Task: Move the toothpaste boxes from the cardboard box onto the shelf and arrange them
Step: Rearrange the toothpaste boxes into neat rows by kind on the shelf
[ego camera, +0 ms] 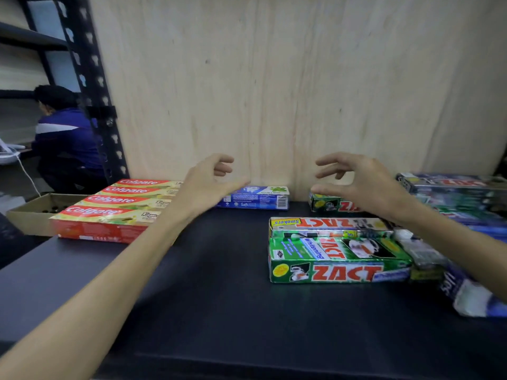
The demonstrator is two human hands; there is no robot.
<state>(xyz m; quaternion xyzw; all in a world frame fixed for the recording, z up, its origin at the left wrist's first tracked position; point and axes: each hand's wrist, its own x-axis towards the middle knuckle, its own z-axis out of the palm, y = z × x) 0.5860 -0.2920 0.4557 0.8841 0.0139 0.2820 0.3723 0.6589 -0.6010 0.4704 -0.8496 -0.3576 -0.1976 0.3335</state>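
Hovering apart over the dark shelf [219, 297], the left hand [208, 182] and right hand [362, 182] hold nothing, fingers loosely curled; four Colgate boxes [109, 212] lie left, one blue box [255, 198] at the plywood back [274, 78], three Zact boxes [337, 259] right; a cardboard box [30, 215] sits beyond.

A pale plywood panel [288, 86] stands as the backing behind the dark surface. To its left rises a black metal upright [90, 86] punched with keyhole slots, with more dark racking [24, 37] further left. Beyond the upright a person [65, 141] in a dark blue top with a white stripe sits turned away. Near that person, at the far left edge, a white cable [27, 171] trails down from a white object.
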